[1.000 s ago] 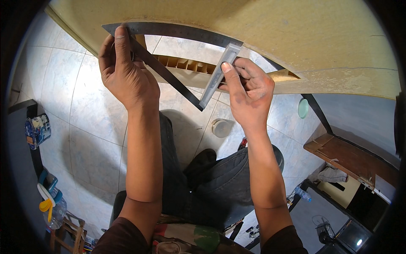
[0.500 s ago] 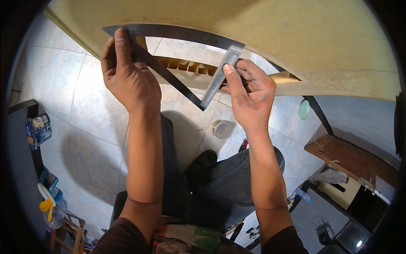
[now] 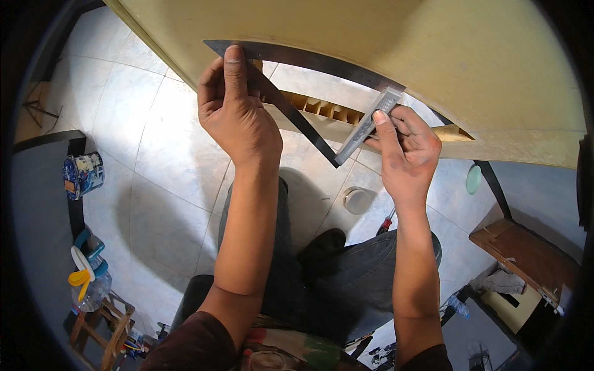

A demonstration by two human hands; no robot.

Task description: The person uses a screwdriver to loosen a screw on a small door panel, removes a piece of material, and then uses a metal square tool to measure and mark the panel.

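Observation:
Both my hands hold a triangular metal square against a large yellowish panel. Its two dark blades meet at the left corner, and a grey textured stock forms the right side. My left hand is closed on the left corner, thumb on top, fingers partly hidden behind. Between thumb and fingers my right hand pinches the grey stock. The upper blade lies along the edge of an opening in the panel. Through that opening show the floor and a cell-like inner core.
On the tiled floor stand a small round container and a red-handled screwdriver beside my leg. A paint-stained can and a plastic bottle are at left. At right are a pale green disc and a brown wooden board.
The panel, square, hands and floor things have all shifted right in the picture. My grips on the square look the same, and it keeps its place along the opening's edge.

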